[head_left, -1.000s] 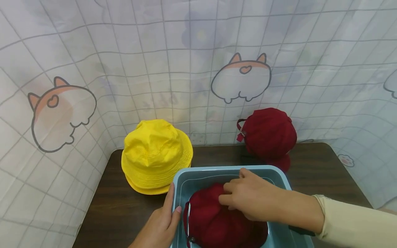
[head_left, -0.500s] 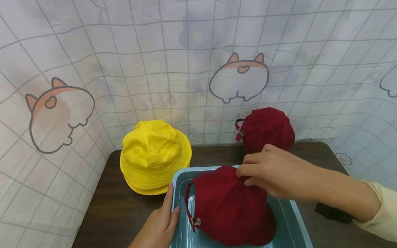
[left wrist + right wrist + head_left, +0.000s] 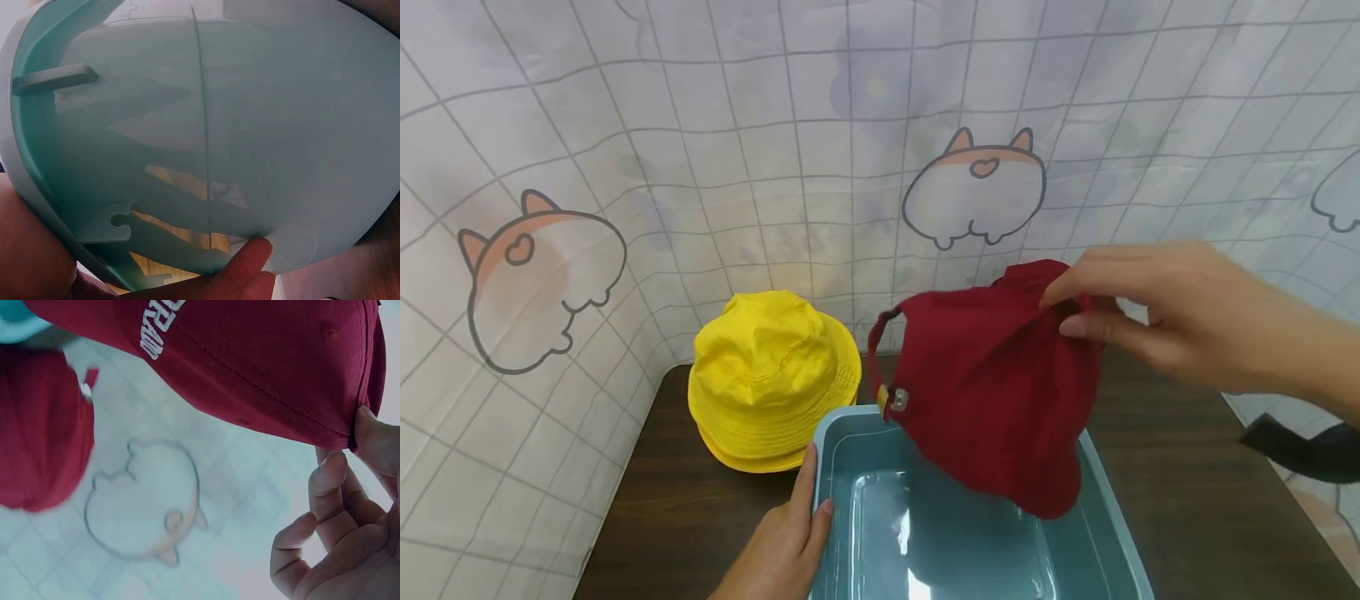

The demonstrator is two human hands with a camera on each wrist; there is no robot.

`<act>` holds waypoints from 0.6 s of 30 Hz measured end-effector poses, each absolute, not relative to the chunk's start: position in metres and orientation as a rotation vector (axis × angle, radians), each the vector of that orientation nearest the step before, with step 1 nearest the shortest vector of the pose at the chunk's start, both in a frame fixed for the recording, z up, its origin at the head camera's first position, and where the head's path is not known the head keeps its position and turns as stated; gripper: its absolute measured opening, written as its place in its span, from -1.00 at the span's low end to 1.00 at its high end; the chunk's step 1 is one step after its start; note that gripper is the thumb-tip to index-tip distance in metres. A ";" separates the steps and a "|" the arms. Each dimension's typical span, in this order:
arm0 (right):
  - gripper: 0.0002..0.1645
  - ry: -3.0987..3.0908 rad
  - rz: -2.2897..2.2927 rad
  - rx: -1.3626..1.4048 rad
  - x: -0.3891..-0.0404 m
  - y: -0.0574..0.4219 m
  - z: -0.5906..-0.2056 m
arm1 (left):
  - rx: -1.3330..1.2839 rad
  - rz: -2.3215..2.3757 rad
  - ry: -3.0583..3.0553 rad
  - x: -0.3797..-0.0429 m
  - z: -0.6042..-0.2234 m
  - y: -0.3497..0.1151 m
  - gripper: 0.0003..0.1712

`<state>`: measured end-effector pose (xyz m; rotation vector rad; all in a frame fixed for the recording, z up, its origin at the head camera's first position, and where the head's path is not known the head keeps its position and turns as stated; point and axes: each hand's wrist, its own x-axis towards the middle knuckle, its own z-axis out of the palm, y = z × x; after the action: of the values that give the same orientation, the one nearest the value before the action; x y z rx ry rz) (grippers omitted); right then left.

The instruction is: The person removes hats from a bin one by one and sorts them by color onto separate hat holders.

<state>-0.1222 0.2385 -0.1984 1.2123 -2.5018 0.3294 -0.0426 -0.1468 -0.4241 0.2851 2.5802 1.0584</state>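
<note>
A dark red baseball cap (image 3: pixel 985 383) hangs over the far part of a light blue plastic bin (image 3: pixel 1116 517). My right hand (image 3: pixel 1195 321) pinches its crown between thumb and fingers. The cap's back strap and metal buckle point left in the head view; white lettering shows in the right wrist view. My left hand (image 3: pixel 782 533) grips the bin's left side, thumb at the rim and fingers along the outer wall. Its fingers (image 3: pixel 250 265) show against that wall in the left wrist view. Inside the bin, the visible floor is bare and shiny.
A yellow bucket hat (image 3: pixel 760 375) sits at the back left of the dark wooden table (image 3: pixel 647 500). Another dark red cap (image 3: pixel 44 431) stands at the back, mostly hidden in the head view. A grid-patterned curtain (image 3: pixel 760 150) hangs behind the table.
My right hand has lifted the red cap from inside the bin, upward and toward the back right. The left hand keeps its place on the bin's side.
</note>
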 end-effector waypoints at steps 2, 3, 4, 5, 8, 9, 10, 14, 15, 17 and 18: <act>-0.38 -2.509 0.271 1.116 -0.125 0.246 -0.190 | 0.291 1.053 2.602 -0.042 -0.424 -0.146 -0.15; -0.39 -2.514 0.242 1.069 -0.128 0.250 -0.186 | 0.293 1.052 2.615 -0.041 -0.424 -0.146 -0.15; -0.40 -2.517 0.219 1.022 -0.131 0.255 -0.182 | 0.293 1.050 2.626 -0.041 -0.425 -0.146 -0.15; -0.41 -2.517 0.195 0.980 -0.134 0.260 -0.179 | 0.290 1.047 2.633 -0.040 -0.425 -0.146 -0.15; -0.46 -2.508 0.166 0.886 -0.144 0.274 -0.171 | 0.271 1.043 2.636 -0.041 -0.424 -0.144 -0.14; -0.49 -2.508 0.164 0.858 -0.148 0.278 -0.169 | 0.258 1.041 2.630 -0.041 -0.424 -0.144 -0.15; -0.52 -2.512 0.162 0.824 -0.151 0.283 -0.166 | 0.250 1.039 2.624 -0.041 -0.424 -0.144 -0.15; -0.60 -2.518 0.214 0.705 -0.164 0.295 -0.158 | 0.237 1.035 2.615 -0.041 -0.421 -0.142 -0.15; -0.61 -2.520 0.224 0.677 -0.167 0.298 -0.157 | 0.234 1.036 2.613 -0.041 -0.421 -0.142 -0.15; -0.63 -2.510 0.250 0.640 -0.174 0.302 -0.154 | 0.238 1.041 2.615 -0.040 -0.420 -0.141 -0.15; -0.64 -2.506 0.256 0.629 -0.177 0.304 -0.153 | 0.239 1.041 2.612 -0.040 -0.420 -0.142 -0.15</act>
<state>-0.1771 0.3043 -0.1535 0.6285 -2.5057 0.2563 -0.0404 -0.1416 -0.4202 0.2390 2.6120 1.0411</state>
